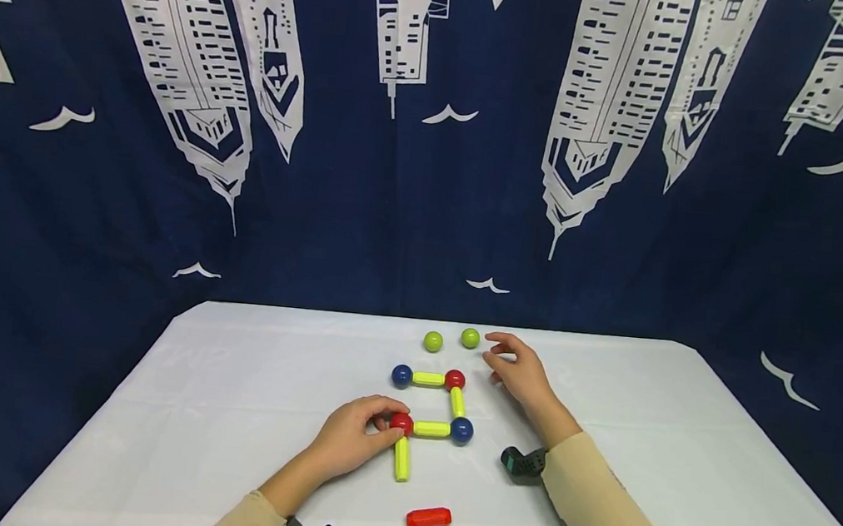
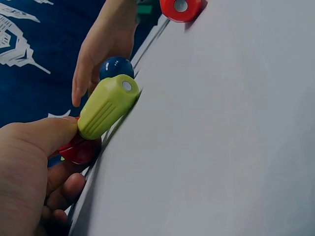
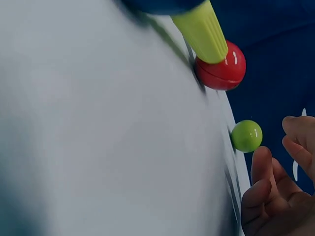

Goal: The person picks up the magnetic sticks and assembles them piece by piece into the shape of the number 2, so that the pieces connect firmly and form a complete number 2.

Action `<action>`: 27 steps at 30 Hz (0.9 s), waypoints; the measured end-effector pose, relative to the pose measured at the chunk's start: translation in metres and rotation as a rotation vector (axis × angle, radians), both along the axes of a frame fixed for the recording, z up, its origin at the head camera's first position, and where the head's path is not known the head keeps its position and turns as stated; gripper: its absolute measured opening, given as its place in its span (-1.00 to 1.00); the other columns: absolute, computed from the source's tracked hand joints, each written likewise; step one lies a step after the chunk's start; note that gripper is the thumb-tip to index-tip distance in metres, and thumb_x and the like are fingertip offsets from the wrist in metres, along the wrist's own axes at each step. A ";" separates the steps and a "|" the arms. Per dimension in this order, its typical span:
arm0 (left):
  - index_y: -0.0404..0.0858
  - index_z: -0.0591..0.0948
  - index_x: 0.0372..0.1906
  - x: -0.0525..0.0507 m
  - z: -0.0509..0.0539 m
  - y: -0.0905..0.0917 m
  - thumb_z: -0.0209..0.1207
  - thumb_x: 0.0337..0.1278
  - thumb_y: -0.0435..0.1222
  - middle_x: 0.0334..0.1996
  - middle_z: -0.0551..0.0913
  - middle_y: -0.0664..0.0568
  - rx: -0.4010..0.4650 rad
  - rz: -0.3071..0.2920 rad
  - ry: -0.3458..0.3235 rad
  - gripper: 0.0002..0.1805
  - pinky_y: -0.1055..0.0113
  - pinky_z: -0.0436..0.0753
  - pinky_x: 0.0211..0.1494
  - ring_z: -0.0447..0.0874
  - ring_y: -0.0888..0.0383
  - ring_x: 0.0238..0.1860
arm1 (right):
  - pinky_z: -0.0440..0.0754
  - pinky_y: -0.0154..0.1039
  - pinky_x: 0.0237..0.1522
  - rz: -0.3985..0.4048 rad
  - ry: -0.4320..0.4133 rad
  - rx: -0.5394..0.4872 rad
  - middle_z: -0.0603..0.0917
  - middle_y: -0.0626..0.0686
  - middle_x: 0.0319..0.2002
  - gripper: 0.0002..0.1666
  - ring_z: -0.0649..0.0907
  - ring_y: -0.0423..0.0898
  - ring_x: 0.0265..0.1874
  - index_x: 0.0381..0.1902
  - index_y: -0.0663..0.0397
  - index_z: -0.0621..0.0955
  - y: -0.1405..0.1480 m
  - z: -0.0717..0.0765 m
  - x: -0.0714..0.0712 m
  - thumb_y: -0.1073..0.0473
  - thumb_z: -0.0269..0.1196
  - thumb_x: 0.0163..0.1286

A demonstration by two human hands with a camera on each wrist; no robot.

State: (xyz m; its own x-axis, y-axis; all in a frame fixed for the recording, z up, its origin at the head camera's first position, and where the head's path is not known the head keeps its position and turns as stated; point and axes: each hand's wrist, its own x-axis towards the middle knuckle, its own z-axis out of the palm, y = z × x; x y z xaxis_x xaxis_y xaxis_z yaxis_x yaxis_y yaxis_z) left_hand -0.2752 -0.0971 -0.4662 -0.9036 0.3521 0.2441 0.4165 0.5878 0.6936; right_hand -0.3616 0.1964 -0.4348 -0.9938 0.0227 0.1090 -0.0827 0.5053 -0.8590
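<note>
My left hand (image 1: 352, 434) pinches a red ball (image 1: 402, 422) between thumb and fingers. From that ball one yellow-green rod (image 1: 402, 460) points toward me, and another rod (image 1: 431, 429) runs right to a blue ball (image 1: 461, 430). A further rod (image 1: 458, 402) links it to a second red ball (image 1: 455, 379), which a rod (image 1: 428, 378) joins to another blue ball (image 1: 401, 376). My right hand (image 1: 520, 374) holds nothing; its fingers are parted and slightly bent, just right of a green ball (image 1: 470, 338), apparently without touching it. In the left wrist view, the near rod (image 2: 109, 107) shows a silvery end.
A second green ball (image 1: 433, 342) lies left of the first, near the table's far edge. One red rod (image 1: 428, 519) is on the white table (image 1: 243, 414) close to me. Behind the table hangs a dark blue curtain (image 1: 394, 235) with white building prints.
</note>
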 end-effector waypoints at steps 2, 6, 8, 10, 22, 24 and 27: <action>0.12 0.69 -0.02 0.000 0.000 -0.002 0.36 0.15 -0.11 -0.35 0.62 0.30 0.002 0.005 -0.003 -0.72 0.44 0.43 -0.26 0.49 0.35 -0.31 | 0.52 -0.33 -0.43 -0.015 -0.012 -0.007 0.55 0.20 0.08 -0.50 0.63 -0.13 -0.49 0.30 -0.02 0.51 -0.004 0.001 -0.007 0.13 0.23 0.42; 0.11 0.69 -0.01 0.000 0.001 -0.002 0.36 0.15 -0.11 -0.34 0.63 0.30 0.008 0.004 -0.010 -0.72 0.45 0.43 -0.25 0.49 0.36 -0.31 | 0.52 -0.34 -0.36 -0.031 -0.047 0.007 0.50 0.21 0.14 -0.46 0.63 -0.12 -0.45 0.34 -0.01 0.46 -0.010 0.004 -0.016 0.11 0.21 0.44; 0.11 0.69 -0.01 0.001 0.001 -0.002 0.35 0.15 -0.11 -0.35 0.62 0.30 0.011 0.004 -0.012 -0.72 0.44 0.44 -0.25 0.49 0.35 -0.31 | 0.51 -0.35 -0.35 -0.037 -0.070 0.004 0.47 0.20 0.18 -0.43 0.64 -0.12 -0.42 0.37 -0.02 0.42 -0.013 0.005 -0.020 0.11 0.21 0.44; 0.12 0.69 -0.01 0.001 0.001 -0.002 0.35 0.16 -0.11 -0.35 0.62 0.31 0.009 0.007 -0.015 -0.72 0.44 0.44 -0.25 0.49 0.36 -0.32 | 0.50 -0.36 -0.34 -0.040 -0.091 -0.003 0.44 0.21 0.22 -0.40 0.63 -0.12 -0.39 0.40 -0.03 0.39 -0.015 0.004 -0.023 0.10 0.21 0.44; 0.13 0.69 -0.01 0.001 -0.001 0.000 0.34 0.16 -0.10 -0.39 0.59 0.31 0.002 0.004 -0.021 -0.72 0.45 0.43 -0.27 0.48 0.37 -0.34 | 0.49 -0.36 -0.31 0.038 -0.107 0.061 0.35 0.25 0.35 -0.37 0.63 -0.15 -0.38 0.43 -0.06 0.39 -0.018 -0.003 -0.037 0.11 0.24 0.43; 0.14 0.68 -0.01 0.000 -0.001 -0.001 0.34 0.16 -0.09 -0.39 0.58 0.32 -0.004 0.006 -0.021 -0.72 0.45 0.43 -0.27 0.48 0.37 -0.33 | 0.50 -0.36 -0.29 0.048 -0.112 0.081 0.37 0.24 0.35 -0.39 0.62 -0.14 -0.38 0.40 -0.07 0.43 -0.018 -0.003 -0.039 0.10 0.25 0.42; 0.14 0.68 -0.01 0.000 0.000 -0.001 0.33 0.17 -0.08 -0.40 0.57 0.32 -0.003 0.008 -0.016 -0.72 0.45 0.43 -0.27 0.48 0.36 -0.34 | 0.55 -0.34 -0.24 0.057 -0.107 0.085 0.39 0.23 0.34 -0.42 0.63 -0.11 -0.33 0.36 -0.07 0.47 -0.018 -0.004 -0.041 0.12 0.27 0.41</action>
